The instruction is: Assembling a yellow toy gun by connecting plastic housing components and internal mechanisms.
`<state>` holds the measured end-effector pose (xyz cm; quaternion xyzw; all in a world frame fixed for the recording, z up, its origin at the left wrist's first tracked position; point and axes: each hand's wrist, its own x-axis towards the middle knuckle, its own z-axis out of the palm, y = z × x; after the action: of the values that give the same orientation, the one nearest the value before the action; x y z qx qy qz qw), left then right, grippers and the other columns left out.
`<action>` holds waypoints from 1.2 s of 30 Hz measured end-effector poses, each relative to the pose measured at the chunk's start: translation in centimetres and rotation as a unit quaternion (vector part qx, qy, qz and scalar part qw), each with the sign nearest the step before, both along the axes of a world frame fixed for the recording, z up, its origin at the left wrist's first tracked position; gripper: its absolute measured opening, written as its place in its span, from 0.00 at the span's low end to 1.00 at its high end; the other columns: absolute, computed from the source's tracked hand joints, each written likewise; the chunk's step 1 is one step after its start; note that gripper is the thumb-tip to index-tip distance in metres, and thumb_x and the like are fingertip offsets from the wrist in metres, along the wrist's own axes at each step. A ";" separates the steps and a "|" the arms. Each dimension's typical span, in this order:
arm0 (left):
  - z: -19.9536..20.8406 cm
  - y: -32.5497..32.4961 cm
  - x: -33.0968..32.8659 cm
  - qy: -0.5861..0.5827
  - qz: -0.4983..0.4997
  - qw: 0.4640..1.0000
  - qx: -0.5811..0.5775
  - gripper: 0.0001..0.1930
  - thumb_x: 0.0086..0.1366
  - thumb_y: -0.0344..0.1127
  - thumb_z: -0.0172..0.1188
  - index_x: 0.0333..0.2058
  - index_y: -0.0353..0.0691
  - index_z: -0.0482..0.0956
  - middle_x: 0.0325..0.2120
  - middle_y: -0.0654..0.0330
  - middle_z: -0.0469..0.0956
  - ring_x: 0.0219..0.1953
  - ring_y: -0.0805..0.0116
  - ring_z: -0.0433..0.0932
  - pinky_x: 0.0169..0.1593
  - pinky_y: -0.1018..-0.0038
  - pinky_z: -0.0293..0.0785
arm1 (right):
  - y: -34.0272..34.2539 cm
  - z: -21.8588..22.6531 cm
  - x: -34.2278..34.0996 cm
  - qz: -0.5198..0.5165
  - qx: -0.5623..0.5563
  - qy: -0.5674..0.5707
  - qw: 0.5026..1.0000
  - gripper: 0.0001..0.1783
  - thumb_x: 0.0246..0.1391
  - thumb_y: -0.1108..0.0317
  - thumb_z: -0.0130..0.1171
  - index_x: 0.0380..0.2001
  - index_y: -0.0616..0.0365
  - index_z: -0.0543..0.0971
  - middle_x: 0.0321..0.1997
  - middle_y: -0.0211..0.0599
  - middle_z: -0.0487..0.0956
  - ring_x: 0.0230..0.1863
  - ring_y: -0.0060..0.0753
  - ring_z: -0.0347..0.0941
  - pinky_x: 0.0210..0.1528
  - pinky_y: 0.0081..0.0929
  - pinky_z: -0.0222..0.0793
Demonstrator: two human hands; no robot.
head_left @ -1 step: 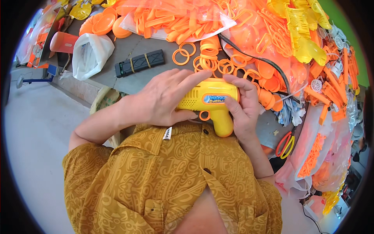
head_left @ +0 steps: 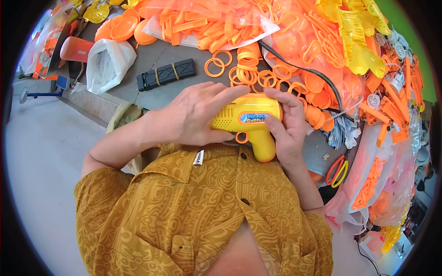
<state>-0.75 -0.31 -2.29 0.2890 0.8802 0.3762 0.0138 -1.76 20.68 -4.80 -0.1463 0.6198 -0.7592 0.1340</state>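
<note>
A yellow toy gun [head_left: 263,143] with an orange top edge and a coloured label on its side is held in front of my chest, its grip pointing down. My left hand [head_left: 191,112] closes around the left end, thumb below and fingers over the top. On the other end, my right hand [head_left: 291,131] grips with its thumb against the side and its fingers over the upper corner. An orange ring-shaped trigger [head_left: 241,137] sticks out just left of the grip. Some fingertips behind the gun are hidden.
Beyond my hands lie loose orange rings [head_left: 246,75] and a black battery-like block [head_left: 166,74] with bands around it. A white plastic bag [head_left: 109,64] stands at left. Orange parts [head_left: 202,27] fill bags at the back. Red-and-yellow-handled scissors [head_left: 340,171] rest at right.
</note>
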 end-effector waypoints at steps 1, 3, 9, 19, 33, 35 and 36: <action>0.2 -0.1 -0.2 -0.080 0.004 0.997 0.010 0.34 0.38 0.37 0.65 0.48 0.37 0.64 0.36 0.53 0.69 0.36 0.56 0.69 0.40 0.67 0.66 | 0.2 0.1 0.0 -0.002 0.043 0.037 0.998 0.22 0.45 0.80 0.49 0.46 0.63 0.60 0.51 0.43 0.64 0.52 0.32 0.61 0.54 0.27 0.55; -0.1 -0.2 0.1 0.015 0.011 0.999 0.045 0.34 0.38 0.37 0.65 0.47 0.35 0.64 0.34 0.53 0.71 0.33 0.57 0.70 0.36 0.67 0.67 | 0.5 0.9 0.1 -0.003 0.070 0.047 0.996 0.30 0.44 0.75 0.53 0.51 0.64 0.56 0.51 0.43 0.62 0.53 0.31 0.58 0.55 0.27 0.54; 1.5 -0.4 1.4 0.142 0.043 0.986 0.072 0.39 0.38 0.41 0.67 0.49 0.32 0.61 0.33 0.52 0.71 0.32 0.55 0.70 0.36 0.66 0.66 | 0.1 5.1 0.8 0.016 0.065 -0.027 0.997 0.37 0.40 0.70 0.59 0.53 0.65 0.54 0.49 0.41 0.62 0.49 0.32 0.62 0.50 0.28 0.60; 2.1 -2.6 5.5 -0.111 0.028 0.986 0.118 0.32 0.35 0.41 0.68 0.40 0.33 0.67 0.30 0.50 0.73 0.33 0.53 0.73 0.36 0.67 0.70 | -4.2 5.1 2.3 0.199 0.211 0.381 0.878 0.39 0.33 0.66 0.66 0.49 0.64 0.60 0.40 0.50 0.67 0.38 0.47 0.68 0.36 0.33 0.67; -9.0 -14.7 18.5 -0.435 0.373 0.653 0.495 0.32 0.38 0.38 0.67 0.43 0.31 0.68 0.37 0.56 0.73 0.36 0.70 0.73 0.41 0.75 0.70 | -9.7 5.5 1.1 0.283 0.250 0.370 0.849 0.29 0.41 0.66 0.61 0.47 0.63 0.65 0.47 0.50 0.67 0.45 0.44 0.67 0.42 0.30 0.65; -14.0 -17.0 22.0 -0.442 0.490 0.602 0.449 0.34 0.39 0.38 0.67 0.46 0.28 0.65 0.39 0.52 0.72 0.38 0.67 0.73 0.42 0.74 0.70 | -8.9 4.9 0.7 0.290 0.217 0.322 0.875 0.27 0.41 0.67 0.61 0.46 0.63 0.65 0.45 0.48 0.68 0.41 0.39 0.68 0.41 0.26 0.66; -16.8 -18.1 23.5 -0.444 0.490 0.601 0.450 0.34 0.39 0.38 0.67 0.46 0.28 0.65 0.39 0.52 0.72 0.38 0.67 0.73 0.42 0.74 0.70 | -8.3 4.8 0.5 0.312 0.242 0.287 0.873 0.27 0.41 0.68 0.60 0.46 0.63 0.65 0.44 0.46 0.69 0.39 0.37 0.68 0.40 0.25 0.66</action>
<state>22.78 -18.44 -19.05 -0.4186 0.4950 0.7568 0.0843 -1.22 12.35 0.03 -0.5064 0.7177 -0.4288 0.2113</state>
